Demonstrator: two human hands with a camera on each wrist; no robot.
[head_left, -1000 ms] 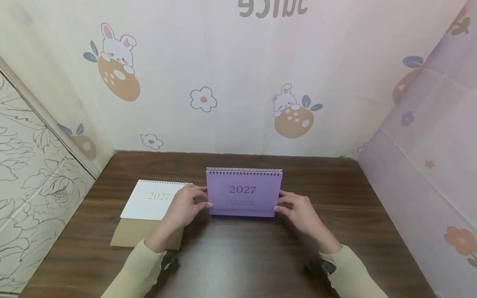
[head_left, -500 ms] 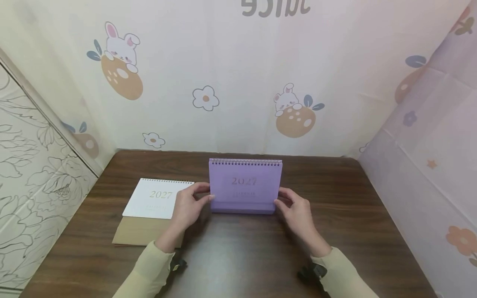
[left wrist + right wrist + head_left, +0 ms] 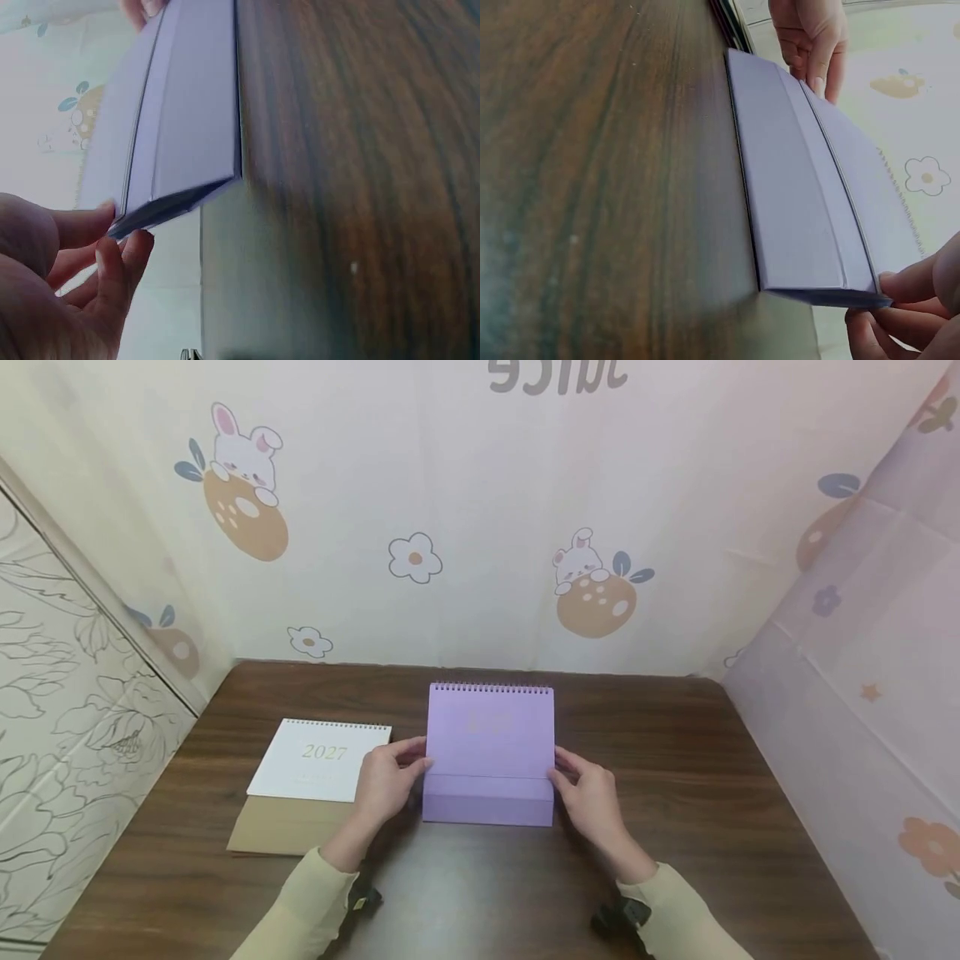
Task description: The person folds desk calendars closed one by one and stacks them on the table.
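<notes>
A purple desk calendar (image 3: 490, 735) with a wire spiral along its top leans back at the middle of the table. Its lower panel (image 3: 487, 810) bends forward below a crease, and its gold print is barely legible. At the left edge my left hand (image 3: 386, 781) pinches the calendar between thumb and fingers. My right hand (image 3: 591, 792) pinches the opposite edge likewise. Both wrist views show the creased base (image 3: 199, 97) from its ends, with a narrow hollow between its panels. Thumbs lie on the front, fingers behind.
To the left, a white 2027 calendar (image 3: 311, 772) lies flat, its brown card base (image 3: 285, 827) folded out toward me. Beside it is my left forearm. A printed curtain (image 3: 487, 460) hangs behind the dark wooden table (image 3: 465, 893).
The purple calendar has tipped back from a more upright stance. Its lower panel has folded forward and its bottom edge sits nearer to me. Both hands have kept their grip on its sides.
</notes>
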